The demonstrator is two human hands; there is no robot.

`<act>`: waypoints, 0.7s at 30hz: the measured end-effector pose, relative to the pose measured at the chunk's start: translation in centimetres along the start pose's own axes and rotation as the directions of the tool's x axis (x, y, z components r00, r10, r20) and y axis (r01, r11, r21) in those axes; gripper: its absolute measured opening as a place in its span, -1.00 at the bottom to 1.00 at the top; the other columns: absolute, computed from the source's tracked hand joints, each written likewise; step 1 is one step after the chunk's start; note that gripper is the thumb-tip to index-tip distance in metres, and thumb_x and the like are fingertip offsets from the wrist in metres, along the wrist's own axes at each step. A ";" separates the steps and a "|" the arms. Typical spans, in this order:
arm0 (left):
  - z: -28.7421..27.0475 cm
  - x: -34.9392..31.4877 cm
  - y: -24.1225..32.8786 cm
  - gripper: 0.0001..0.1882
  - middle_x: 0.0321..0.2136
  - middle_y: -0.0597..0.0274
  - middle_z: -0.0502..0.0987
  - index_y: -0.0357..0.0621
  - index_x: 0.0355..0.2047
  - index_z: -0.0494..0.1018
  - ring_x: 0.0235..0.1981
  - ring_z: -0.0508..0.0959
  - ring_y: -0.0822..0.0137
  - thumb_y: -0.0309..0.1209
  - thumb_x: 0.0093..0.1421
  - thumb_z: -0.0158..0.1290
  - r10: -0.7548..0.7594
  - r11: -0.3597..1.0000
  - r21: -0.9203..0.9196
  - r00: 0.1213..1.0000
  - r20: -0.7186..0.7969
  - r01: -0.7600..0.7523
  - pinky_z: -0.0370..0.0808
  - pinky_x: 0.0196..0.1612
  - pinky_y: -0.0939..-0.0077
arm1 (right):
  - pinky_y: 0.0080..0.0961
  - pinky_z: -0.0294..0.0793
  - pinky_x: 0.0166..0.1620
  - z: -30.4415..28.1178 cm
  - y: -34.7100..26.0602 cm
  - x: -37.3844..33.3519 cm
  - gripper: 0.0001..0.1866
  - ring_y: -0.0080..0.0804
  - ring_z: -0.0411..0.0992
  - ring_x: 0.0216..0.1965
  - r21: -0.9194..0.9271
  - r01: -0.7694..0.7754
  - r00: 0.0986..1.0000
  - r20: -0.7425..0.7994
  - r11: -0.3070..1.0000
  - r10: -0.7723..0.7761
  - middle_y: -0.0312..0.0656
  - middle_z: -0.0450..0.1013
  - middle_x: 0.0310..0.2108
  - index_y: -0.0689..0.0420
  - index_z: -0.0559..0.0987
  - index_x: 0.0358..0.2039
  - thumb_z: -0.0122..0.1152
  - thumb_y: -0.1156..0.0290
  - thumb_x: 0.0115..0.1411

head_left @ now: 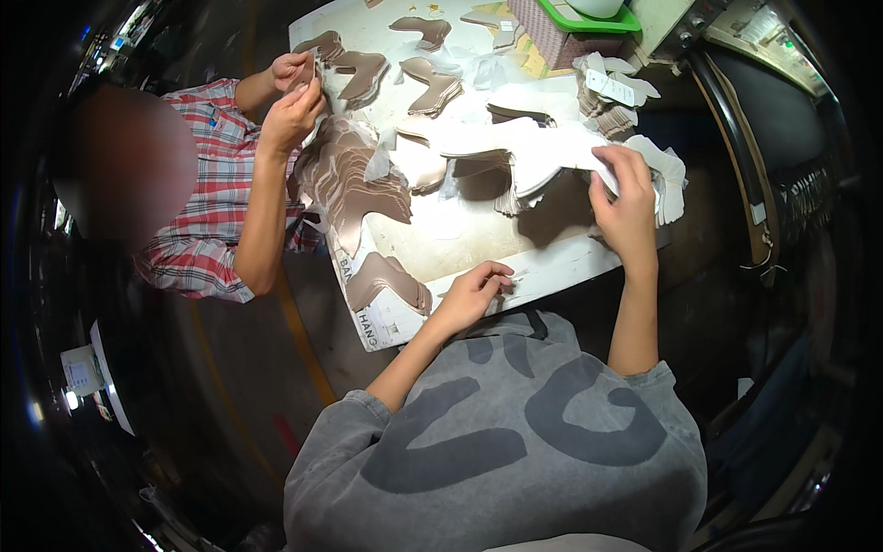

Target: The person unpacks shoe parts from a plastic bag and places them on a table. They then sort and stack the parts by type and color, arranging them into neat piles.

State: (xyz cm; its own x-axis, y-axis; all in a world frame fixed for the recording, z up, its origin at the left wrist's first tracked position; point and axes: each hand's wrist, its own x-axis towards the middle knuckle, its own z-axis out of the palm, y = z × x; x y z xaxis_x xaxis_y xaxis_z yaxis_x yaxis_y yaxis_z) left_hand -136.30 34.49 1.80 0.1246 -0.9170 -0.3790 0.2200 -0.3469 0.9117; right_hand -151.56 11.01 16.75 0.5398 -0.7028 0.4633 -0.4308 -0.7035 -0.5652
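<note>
My right hand [627,201] is at the right side of the white table, thumb and fingers closed on the edge of a white cut piece [581,145]. That piece is brightly lit, and its outline merges with the pale pieces beside it. My left hand [476,293] rests near the table's front edge, fingers loosely bent and apart, with nothing in it. Left of it lies a small stack of brown curved cut pieces [388,281]. Beyond my hands is another stack of curved pieces [483,175], pale on top with brown edges.
A co-worker at the left holds a brown piece [303,78] in both hands. Fanned brown pieces [354,179] cover the table's left side. White-topped stacks [664,175] sit at the right edge. A green tray [589,17] on a woven box [549,37] stands at the back.
</note>
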 end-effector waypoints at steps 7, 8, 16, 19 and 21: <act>-4.8 -3.9 -0.1 -0.75 -0.16 0.09 0.68 -0.26 0.06 0.58 -0.11 0.67 0.24 -0.49 0.47 0.01 0.251 0.881 0.472 0.885 -0.393 -0.040 0.57 0.08 0.38 | -0.39 0.54 0.16 -1.4 0.7 -9.8 -0.76 -0.20 0.57 0.04 0.357 -0.215 0.949 0.296 0.909 0.108 -0.01 0.56 0.05 0.23 0.60 -0.13 0.28 0.66 0.17; -5.2 -3.7 -0.3 -0.73 -0.11 0.08 0.67 -0.23 0.09 0.59 -0.08 0.64 0.17 -0.45 0.44 0.06 0.338 0.815 0.576 0.853 -0.397 -0.055 0.55 0.11 0.32 | -0.35 0.54 0.17 0.0 1.4 -10.9 -0.76 -0.16 0.57 0.05 0.340 -0.233 0.942 0.313 0.911 0.124 0.00 0.56 0.05 0.23 0.59 -0.12 0.29 0.65 0.18; -4.7 1.1 -1.9 -0.34 0.18 0.04 0.50 0.01 0.29 0.53 0.11 0.46 -0.01 0.00 0.25 0.30 0.600 0.300 0.928 0.713 -0.364 0.222 0.41 0.03 0.02 | 0.01 0.31 0.34 9.8 2.5 -15.7 -0.61 0.20 0.30 0.28 -0.071 -0.138 0.959 0.238 0.988 0.151 0.13 0.38 0.25 0.17 0.57 0.08 0.30 0.48 0.22; -4.5 1.7 -2.6 -0.41 0.19 0.05 0.51 -0.05 0.14 0.56 0.10 0.46 0.04 0.02 0.22 0.31 0.637 0.247 0.935 0.684 -0.356 0.255 0.35 0.00 0.08 | 0.06 0.25 0.37 11.3 1.7 -15.6 -0.51 0.18 0.25 0.32 -0.084 -0.131 0.953 0.266 0.988 0.148 0.11 0.37 0.26 0.14 0.53 0.19 0.31 0.40 0.24; -4.9 1.4 -3.2 -0.46 0.20 0.05 0.51 -0.09 0.04 0.57 0.11 0.47 0.04 -0.01 0.21 0.32 0.636 0.251 0.938 0.689 -0.347 0.241 0.35 0.02 0.07 | 0.08 0.21 0.38 11.9 1.6 -15.4 -0.47 0.18 0.24 0.33 -0.138 -0.102 0.943 0.303 0.985 0.140 0.10 0.37 0.26 0.13 0.50 0.23 0.32 0.35 0.24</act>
State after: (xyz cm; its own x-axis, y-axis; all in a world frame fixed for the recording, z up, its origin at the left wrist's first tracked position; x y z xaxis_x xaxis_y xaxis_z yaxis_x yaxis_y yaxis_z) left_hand -132.09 35.29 -2.46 0.5617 -0.7841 0.2638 -0.8219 -0.4925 0.2861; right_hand -151.98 22.02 0.61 0.6676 -0.7290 0.1513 -0.5791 -0.6362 -0.5098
